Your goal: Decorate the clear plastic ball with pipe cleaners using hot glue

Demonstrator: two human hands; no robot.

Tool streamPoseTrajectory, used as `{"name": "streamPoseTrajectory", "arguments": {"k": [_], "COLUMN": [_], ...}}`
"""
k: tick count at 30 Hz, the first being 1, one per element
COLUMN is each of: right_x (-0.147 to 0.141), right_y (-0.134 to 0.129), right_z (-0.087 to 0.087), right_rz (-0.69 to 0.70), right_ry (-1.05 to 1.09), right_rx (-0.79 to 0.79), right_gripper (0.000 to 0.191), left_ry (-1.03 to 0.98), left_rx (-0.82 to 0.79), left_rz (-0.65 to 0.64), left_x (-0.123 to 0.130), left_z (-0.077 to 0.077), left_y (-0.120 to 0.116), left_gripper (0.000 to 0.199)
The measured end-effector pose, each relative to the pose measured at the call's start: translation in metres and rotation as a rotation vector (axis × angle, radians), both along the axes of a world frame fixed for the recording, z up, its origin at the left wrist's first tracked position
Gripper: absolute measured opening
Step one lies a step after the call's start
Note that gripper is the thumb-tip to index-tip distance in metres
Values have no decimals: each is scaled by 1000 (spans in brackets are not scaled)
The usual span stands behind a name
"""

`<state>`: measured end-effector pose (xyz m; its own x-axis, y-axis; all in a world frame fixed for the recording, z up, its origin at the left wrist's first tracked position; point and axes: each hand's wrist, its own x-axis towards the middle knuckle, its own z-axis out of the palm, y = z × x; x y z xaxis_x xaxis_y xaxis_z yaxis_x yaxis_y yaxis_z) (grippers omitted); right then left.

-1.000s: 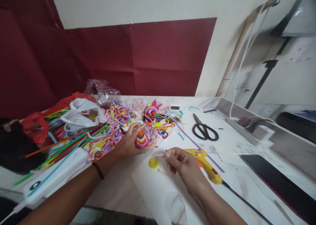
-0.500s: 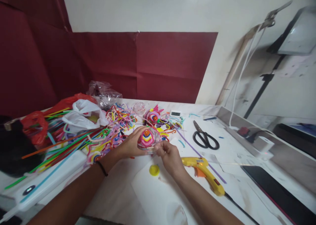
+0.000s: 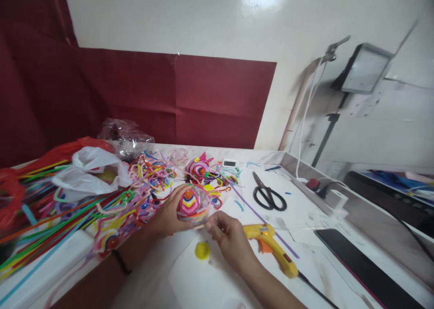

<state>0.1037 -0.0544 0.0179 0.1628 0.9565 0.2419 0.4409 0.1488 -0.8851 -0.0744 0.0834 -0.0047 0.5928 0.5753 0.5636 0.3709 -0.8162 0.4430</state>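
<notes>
Wrapped round a clear ball [image 3: 202, 199] with a pink, yellow and blue spiral on its side, my left hand [image 3: 170, 213] holds it above the table. The fingers of my right hand [image 3: 228, 236] are pinched at the lower right of the ball, on the end of a thin pale strip under it. Below the ball lies a yellow round piece [image 3: 202, 250]. A similar pink ball figure [image 3: 199, 168] stands behind, near an open clear ball [image 3: 178, 156].
Colourful pipe cleaners [image 3: 68, 218] and a white bag [image 3: 90, 171] fill the left. On the right are black-handled scissors [image 3: 269, 197], a yellow glue gun [image 3: 276, 250], a purple stem [image 3: 252, 206], a black phone [image 3: 362, 263] and a small display [image 3: 229, 163].
The camera view has turned to the right, so most things sit further left. My right hand has moved slightly away from the ball, drawing out the pale strip. My left hand keeps its hold.
</notes>
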Motion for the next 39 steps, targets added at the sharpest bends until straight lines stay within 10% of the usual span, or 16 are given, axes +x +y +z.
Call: {"name": "streamPoseTrajectory", "arguments": {"k": [11, 24, 39], "right_x": [25, 38, 97], "right_y": [-17, 5, 32], "right_z": [5, 18, 23], "right_rz": [26, 107, 47], "right_ry": [-315, -374, -298], "right_rx": [-83, -83, -82], "right_gripper": [15, 19, 26], "left_ry": [-276, -828, -866], "left_rx": [-237, -569, -446], "left_rz": [134, 399, 479], "left_x": [1, -12, -17], "left_z": [-9, 39, 38], "left_y": [2, -7, 0], "left_gripper": [84, 98, 92]}}
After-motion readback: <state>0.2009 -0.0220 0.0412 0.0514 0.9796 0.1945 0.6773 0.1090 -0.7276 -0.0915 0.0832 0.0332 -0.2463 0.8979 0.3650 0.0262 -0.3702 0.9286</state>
